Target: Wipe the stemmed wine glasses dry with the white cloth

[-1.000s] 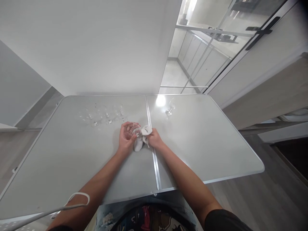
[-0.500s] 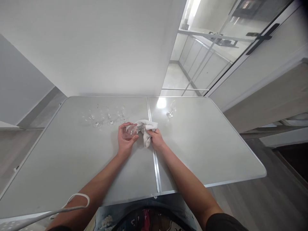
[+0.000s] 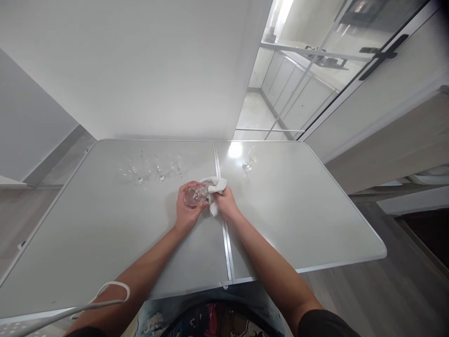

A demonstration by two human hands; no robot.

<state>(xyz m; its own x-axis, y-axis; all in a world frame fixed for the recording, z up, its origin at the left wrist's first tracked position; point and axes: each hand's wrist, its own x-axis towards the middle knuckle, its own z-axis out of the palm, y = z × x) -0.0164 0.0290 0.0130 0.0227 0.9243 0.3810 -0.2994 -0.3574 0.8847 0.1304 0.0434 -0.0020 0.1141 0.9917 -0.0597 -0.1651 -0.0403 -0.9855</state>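
My left hand (image 3: 187,208) is curled round a small clear stemmed glass (image 3: 192,196), held on its side above the middle of the grey folding table (image 3: 105,234). My right hand (image 3: 224,204) grips a white cloth (image 3: 213,188) that presses against the glass where the hands meet. Both hands hover over the table's centre seam.
Three clear stemmed glasses (image 3: 159,169) stand in a row on the table's left half, behind my left hand. One more glass (image 3: 249,161) stands alone on the right half. A white wall lies beyond, with glass doors at the upper right. A white cord loop (image 3: 112,292) hangs near my left forearm.
The glass has turned in my left hand, its rim now facing up toward me. The cloth has bunched tighter against the glass and my right hand has moved slightly closer to the left.
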